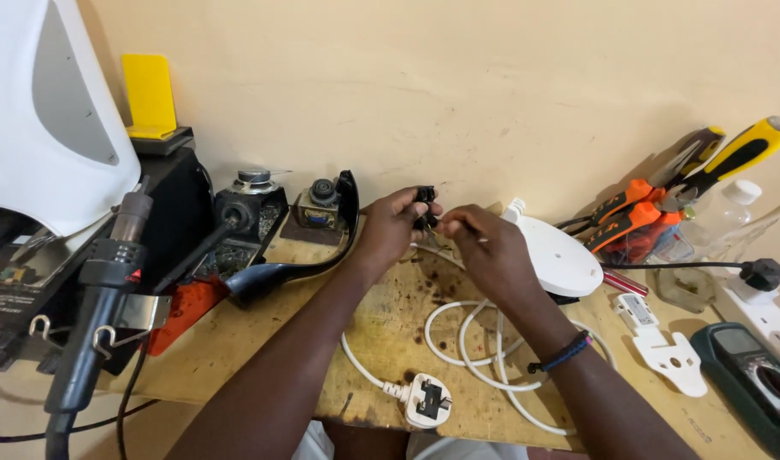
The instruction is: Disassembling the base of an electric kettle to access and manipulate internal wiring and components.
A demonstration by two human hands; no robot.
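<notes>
Two hands meet above the worn wooden table (381,341): the left hand (396,223) pinches one small black connector (425,204), and the right hand (483,243) has fingertips pressed together beside it. One smooth white cable (483,358) coils below, ending in one white plug (427,399).

Bright, even, warm light; soft shadows fall toward two o'clock behind the yellow-handled tools (731,158). Edges bow outward; focus is sharp throughout.

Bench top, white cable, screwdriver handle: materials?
Bench top: looks like bare wood or plywood, matte, stained. White cable: flexible plastic sheath, smooth, looped loosely. Screwdriver handle: yellow and black, probably moulded plastic with rubbery grip; can't confirm.
</notes>
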